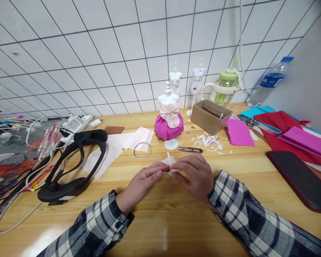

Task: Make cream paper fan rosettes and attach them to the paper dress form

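My left hand (147,176) and my right hand (194,175) meet at the table's near middle, fingers pinched together. A narrow white strip (168,156) stands up between their fingertips. The right fingers close on the strip. A small reddish-brown piece (164,169) shows at the left fingertips; its kind is unclear. Under the fingers lies a pale piece of paper (173,160), partly hidden. Just beyond stands a small white dress form (168,98) with a magenta skirt (168,129) and pleated pale-pink fans (169,112). Black thread snips (190,149) lie before it.
White paper scraps (207,141) lie beside a cardboard box (210,115). A metal ring (142,150) and a black headset (72,167) are left. At right are magenta paper (240,132), a phone (301,180) and a bottle (270,82). Two bare forms stand behind.
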{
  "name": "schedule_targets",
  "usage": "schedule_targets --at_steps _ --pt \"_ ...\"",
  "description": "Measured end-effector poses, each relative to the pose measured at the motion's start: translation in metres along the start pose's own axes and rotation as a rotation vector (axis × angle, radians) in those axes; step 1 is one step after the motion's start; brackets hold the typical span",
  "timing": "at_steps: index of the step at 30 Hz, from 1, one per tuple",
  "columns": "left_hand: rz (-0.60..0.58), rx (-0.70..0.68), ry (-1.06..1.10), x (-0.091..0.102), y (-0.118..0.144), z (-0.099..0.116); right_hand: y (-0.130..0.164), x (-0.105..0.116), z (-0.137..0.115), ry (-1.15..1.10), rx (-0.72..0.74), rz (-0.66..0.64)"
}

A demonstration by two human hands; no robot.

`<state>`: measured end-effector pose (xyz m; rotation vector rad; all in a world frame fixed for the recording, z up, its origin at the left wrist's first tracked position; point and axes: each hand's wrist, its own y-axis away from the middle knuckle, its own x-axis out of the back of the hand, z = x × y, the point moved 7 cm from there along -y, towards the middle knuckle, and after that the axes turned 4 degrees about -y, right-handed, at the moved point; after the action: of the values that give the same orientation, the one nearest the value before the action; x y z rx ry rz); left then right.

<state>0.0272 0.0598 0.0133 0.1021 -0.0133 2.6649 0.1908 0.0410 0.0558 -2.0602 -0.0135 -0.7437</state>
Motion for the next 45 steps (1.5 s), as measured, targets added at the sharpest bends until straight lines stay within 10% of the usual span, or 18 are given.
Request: schedule_targets --at_steps 10,19,25,45 --pt "-0.076 0.013 0.081 -0.008 0.007 0.001 0.001 0.004 -0.003 0.106 0.051 0.014" --pt "0.080 -0.227 -0.541 -0.008 0.005 0.021 0.010 -0.018 0.023 -0.360 -0.580 0.008" --pt "0.225 -0.232 -0.674 -0.001 0.004 0.026 0.026 -0.038 0.019 -0.565 -0.748 -0.016" --pt "0.222 -0.130 -0.566 0.006 -0.001 0.025 0.012 -0.024 -0.004 -0.240 -0.254 -0.098"
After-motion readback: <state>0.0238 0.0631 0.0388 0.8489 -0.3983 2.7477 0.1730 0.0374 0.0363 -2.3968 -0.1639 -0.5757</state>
